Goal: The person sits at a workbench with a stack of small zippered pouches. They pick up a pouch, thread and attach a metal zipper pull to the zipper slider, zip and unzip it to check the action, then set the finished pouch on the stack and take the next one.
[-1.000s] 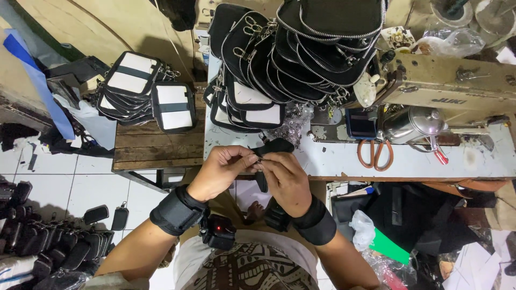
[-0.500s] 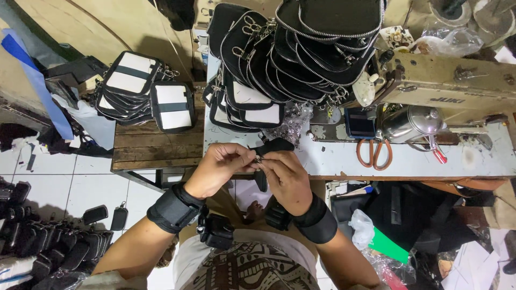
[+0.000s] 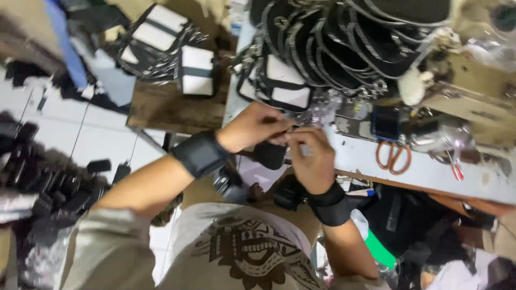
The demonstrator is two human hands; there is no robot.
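My left hand (image 3: 252, 126) and my right hand (image 3: 312, 158) meet at the edge of the table (image 3: 430, 172), fingertips touching. Both are closed narrow on a small black pouch (image 3: 270, 154), which hangs between them, just under my left fingers. The picture is blurred, so the exact grip I cannot tell. Behind the hands is a pile of black pouches (image 3: 344, 48). Orange scissors (image 3: 393, 157) lie on the table to the right.

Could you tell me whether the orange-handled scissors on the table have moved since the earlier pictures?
No. The scissors lie on the same spot of the table, just below the small dark blue case; only the camera has tilted.
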